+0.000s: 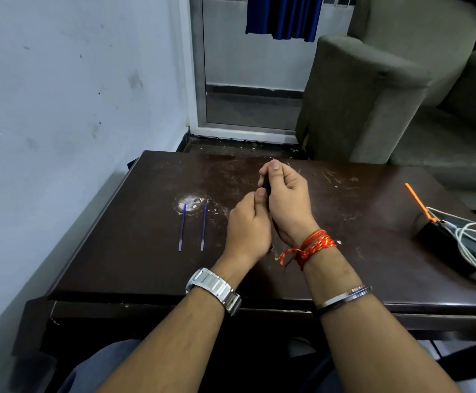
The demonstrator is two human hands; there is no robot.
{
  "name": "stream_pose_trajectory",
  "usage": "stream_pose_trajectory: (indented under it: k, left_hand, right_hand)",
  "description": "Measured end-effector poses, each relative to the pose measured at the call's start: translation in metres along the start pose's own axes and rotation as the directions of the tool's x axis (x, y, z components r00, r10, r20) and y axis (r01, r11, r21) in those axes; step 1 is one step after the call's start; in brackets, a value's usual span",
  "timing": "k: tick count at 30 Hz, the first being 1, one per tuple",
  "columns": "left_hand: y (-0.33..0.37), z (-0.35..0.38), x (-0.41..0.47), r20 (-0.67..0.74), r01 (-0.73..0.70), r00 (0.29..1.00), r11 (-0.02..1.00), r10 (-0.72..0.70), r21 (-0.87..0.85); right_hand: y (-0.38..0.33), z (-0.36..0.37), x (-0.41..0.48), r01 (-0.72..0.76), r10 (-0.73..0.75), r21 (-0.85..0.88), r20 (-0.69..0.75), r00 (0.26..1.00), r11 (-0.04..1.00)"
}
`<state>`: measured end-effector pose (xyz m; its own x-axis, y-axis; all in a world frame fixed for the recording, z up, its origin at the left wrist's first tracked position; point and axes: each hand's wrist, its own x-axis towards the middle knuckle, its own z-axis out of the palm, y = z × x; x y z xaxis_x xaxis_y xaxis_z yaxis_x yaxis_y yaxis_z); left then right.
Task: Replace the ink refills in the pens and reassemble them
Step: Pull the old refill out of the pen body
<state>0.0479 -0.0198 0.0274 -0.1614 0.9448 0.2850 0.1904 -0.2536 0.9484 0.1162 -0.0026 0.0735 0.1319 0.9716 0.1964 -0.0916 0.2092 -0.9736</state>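
A: Both hands up over the middle of the table. What's in them?

B: A dark pen, mostly hidden. Right hand wraps its upper part, thumb laid along the top. Left hand is closed on the lower part, thumb pressed beside the barrel. Fingers of both curled tight on it; a dark end pokes out below the left palm.

A: Pulling it apart or screwing it together?

B: Cannot tell from here. The joint is buried between the hands.

A: And the refills?

B: Two blue refills lie side by side on the tabletop, left of the hands, apart from each other and untouched.

A: How would they handle?

B: My guess: very light, thin, bendy plastic tubes. Easy to kink, and they would roll. Best pinched near the middle or the blunt end, away from the writing tip. The pen barrel looks stiff and smooth, so likely slippery; a firm hold on each half either side of the joint seems right.
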Motion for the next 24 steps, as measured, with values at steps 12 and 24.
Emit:
stream_pose_trajectory:
  k: [12, 24]
  left_hand:
    - [-0.007, -0.017, 0.006, 0.027, 0.012, 1.000, 0.999, -0.011, -0.035]
    - [-0.008, -0.017, 0.006, 0.032, -0.011, 0.999, 0.999, 0.010, 0.033]
  right_hand:
    - [0.002, 0.001, -0.005, 0.035, -0.037, -0.031, -0.064, 0.997, 0.999]
    - [0.000, -0.002, -0.005, 0.049, -0.053, -0.045, -0.089, 0.995, 0.998]
